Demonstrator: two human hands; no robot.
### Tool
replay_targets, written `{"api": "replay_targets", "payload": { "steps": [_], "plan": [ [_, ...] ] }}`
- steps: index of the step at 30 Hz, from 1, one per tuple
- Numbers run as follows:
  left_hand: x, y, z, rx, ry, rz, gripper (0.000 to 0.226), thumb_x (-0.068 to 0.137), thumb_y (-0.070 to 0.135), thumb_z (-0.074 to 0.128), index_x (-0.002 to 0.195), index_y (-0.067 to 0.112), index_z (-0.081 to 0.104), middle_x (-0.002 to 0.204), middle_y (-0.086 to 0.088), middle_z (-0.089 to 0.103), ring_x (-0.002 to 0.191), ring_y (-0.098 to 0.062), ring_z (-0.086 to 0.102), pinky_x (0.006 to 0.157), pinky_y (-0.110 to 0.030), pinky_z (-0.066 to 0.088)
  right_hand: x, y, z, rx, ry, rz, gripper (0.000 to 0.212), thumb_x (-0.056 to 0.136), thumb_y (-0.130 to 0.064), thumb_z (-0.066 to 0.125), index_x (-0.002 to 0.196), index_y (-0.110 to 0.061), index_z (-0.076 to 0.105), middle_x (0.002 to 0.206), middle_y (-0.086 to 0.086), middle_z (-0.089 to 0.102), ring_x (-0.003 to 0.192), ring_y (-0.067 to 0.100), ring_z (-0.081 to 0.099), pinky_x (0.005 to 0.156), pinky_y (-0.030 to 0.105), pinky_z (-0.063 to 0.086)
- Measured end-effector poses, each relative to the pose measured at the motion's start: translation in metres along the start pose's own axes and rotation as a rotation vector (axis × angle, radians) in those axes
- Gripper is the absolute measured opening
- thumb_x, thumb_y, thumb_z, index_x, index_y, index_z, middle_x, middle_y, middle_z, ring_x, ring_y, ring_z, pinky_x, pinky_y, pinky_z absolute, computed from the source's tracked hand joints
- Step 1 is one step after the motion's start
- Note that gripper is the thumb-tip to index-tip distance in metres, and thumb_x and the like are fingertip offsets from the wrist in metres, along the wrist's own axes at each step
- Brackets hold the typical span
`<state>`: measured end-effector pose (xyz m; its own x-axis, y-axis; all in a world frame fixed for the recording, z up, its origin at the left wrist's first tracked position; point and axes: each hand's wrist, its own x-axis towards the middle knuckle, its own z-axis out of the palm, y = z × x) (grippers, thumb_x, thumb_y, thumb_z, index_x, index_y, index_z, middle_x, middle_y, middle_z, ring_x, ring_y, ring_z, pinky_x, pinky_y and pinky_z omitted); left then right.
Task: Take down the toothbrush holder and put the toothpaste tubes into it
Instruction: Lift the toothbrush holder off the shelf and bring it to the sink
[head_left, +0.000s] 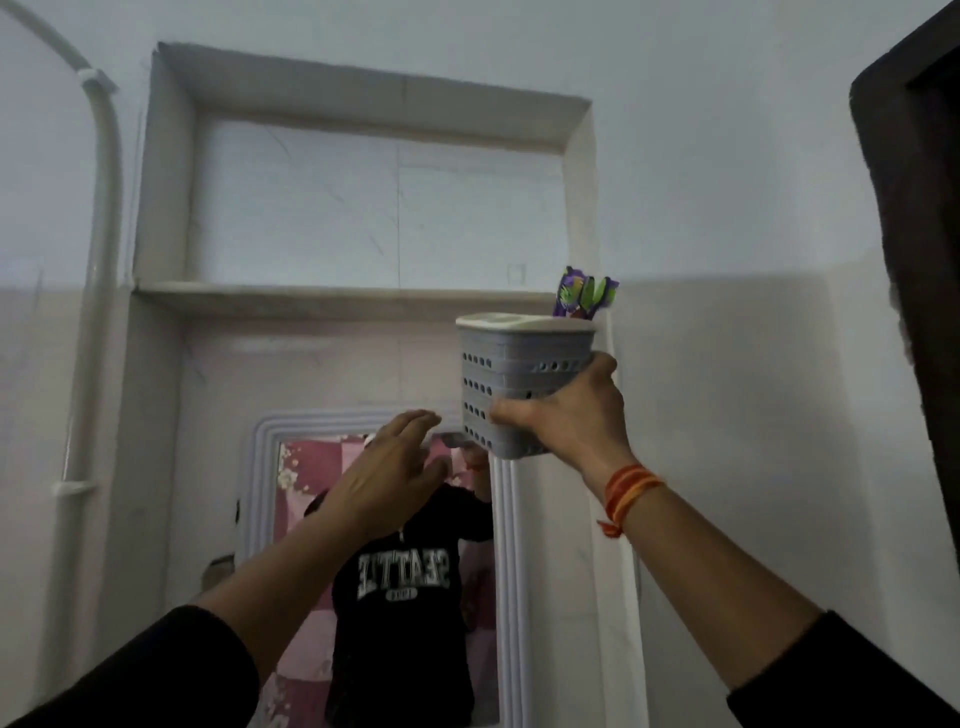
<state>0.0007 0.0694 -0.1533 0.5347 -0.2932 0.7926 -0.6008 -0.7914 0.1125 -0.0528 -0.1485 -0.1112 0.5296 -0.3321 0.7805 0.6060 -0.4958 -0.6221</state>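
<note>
A grey perforated toothbrush holder (511, 371) with a white top is held up in the air, just below and in front of the shelf's right end. My right hand (574, 415) grips its lower right side from beneath. Purple and green brush heads (584, 299) stick out of its top at the right. My left hand (387, 478) is raised to the left of the holder with fingers spread, a short gap from its lower left corner, holding nothing. No toothpaste tubes are in view.
A white wall niche with a stone shelf (332, 299) lies above. Below hangs a white-framed mirror (506, 571) showing a person in a black sweatshirt. A white pipe (98, 270) runs down the left wall. A dark door frame (919, 260) stands at the right.
</note>
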Motion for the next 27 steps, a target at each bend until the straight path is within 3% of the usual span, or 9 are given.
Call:
{"api": "replay_targets", "payload": {
  "steps": [3, 6, 10, 16, 23, 27],
  "plan": [
    [-0.047, -0.015, 0.032, -0.056, -0.022, -0.059, 0.058, 0.096, 0.050, 0.050, 0.147, 0.023, 0.047, 0.153, 0.004, 0.046, 0.138, -0.016, 0.048, 0.111, -0.042, 0.046, -0.053, 0.032, 0.010, -0.004, -0.039, 0.037, 0.115, 0.037, -0.047, 0.096, 0.130, -0.011, 0.038, 0.116, -0.003, 0.059, 0.099, 0.016, 0.061, 0.077, 0.028, 0.052],
    [-0.102, -0.023, 0.068, -0.113, -0.091, -0.100, 0.054, 0.096, 0.047, 0.052, 0.145, 0.023, 0.051, 0.157, 0.005, 0.043, 0.146, -0.011, 0.038, 0.119, -0.038, 0.037, -0.107, 0.068, 0.025, -0.016, -0.072, 0.081, 0.116, 0.035, -0.045, 0.095, 0.130, -0.013, 0.037, 0.118, -0.003, 0.057, 0.100, 0.016, 0.059, 0.079, 0.031, 0.054],
    [-0.177, -0.030, 0.117, -0.155, -0.236, -0.212, 0.052, 0.099, 0.039, 0.055, 0.148, 0.024, 0.047, 0.152, 0.003, 0.047, 0.137, -0.014, 0.047, 0.114, -0.031, 0.040, -0.178, 0.121, 0.041, 0.036, -0.114, 0.196, 0.128, 0.031, -0.048, 0.093, 0.140, -0.015, 0.035, 0.131, -0.001, 0.055, 0.114, 0.016, 0.058, 0.095, 0.037, 0.056],
    [-0.265, -0.039, 0.176, -0.175, -0.460, -0.352, 0.048, 0.100, 0.034, 0.057, 0.142, 0.012, 0.053, 0.146, -0.007, 0.055, 0.133, -0.024, 0.052, 0.110, -0.034, 0.041, -0.286, 0.203, 0.055, -0.069, -0.129, 0.382, 0.130, 0.031, -0.050, 0.091, 0.143, -0.016, 0.032, 0.133, 0.002, 0.051, 0.119, 0.023, 0.057, 0.096, 0.042, 0.054],
    [-0.327, -0.062, 0.226, -0.155, -0.730, -0.451, 0.038, 0.100, 0.020, 0.051, 0.137, 0.014, 0.061, 0.141, -0.007, 0.062, 0.131, -0.026, 0.057, 0.111, -0.033, 0.042, -0.389, 0.271, 0.059, -0.208, -0.205, 0.568, 0.130, 0.032, -0.038, 0.090, 0.143, -0.012, 0.028, 0.134, 0.011, 0.045, 0.123, 0.036, 0.049, 0.099, 0.047, 0.050],
    [-0.353, -0.084, 0.243, -0.109, -0.837, -0.477, 0.035, 0.095, 0.011, 0.053, 0.126, 0.010, 0.070, 0.126, -0.010, 0.072, 0.119, -0.028, 0.066, 0.101, -0.031, 0.047, -0.434, 0.300, 0.060, -0.229, -0.222, 0.640, 0.134, 0.030, -0.035, 0.094, 0.143, -0.010, 0.027, 0.134, 0.016, 0.047, 0.122, 0.038, 0.049, 0.101, 0.049, 0.048]
  ]
}}
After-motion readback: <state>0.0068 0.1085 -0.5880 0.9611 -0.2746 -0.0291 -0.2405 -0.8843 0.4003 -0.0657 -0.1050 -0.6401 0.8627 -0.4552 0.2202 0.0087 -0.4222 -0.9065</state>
